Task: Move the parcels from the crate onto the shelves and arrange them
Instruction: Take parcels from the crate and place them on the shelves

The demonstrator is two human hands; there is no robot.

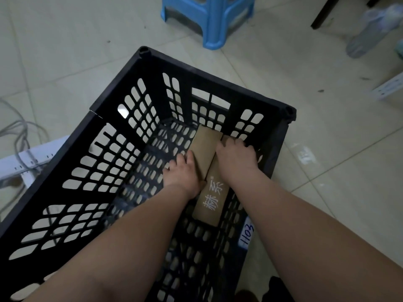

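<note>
Item: our left hand (pixel 182 171), thumb laid on top and fingers curled down the left long edge of the plain parcel (pixel 206 147), pinching it for the lift. Item: our right hand (pixel 236 158), palm down on the lettered parcel (pixel 212 197), fingers curled over what appears to be its far end, likely to draw it up in the same go. Both parcels: flat cardboard, lying side by side and touching, on the floor of the crate (pixel 122 88) along its right wall, towards the far right corner. We judge neither is raised yet. Crate: black, perforated, its left half holding nothing we can see, with a handwritten label (pixel 246 232) on the right wall. Beyond the far edge: a blue stool (pixel 207 18). Left of it: loose cables (pixel 21 131).
</note>
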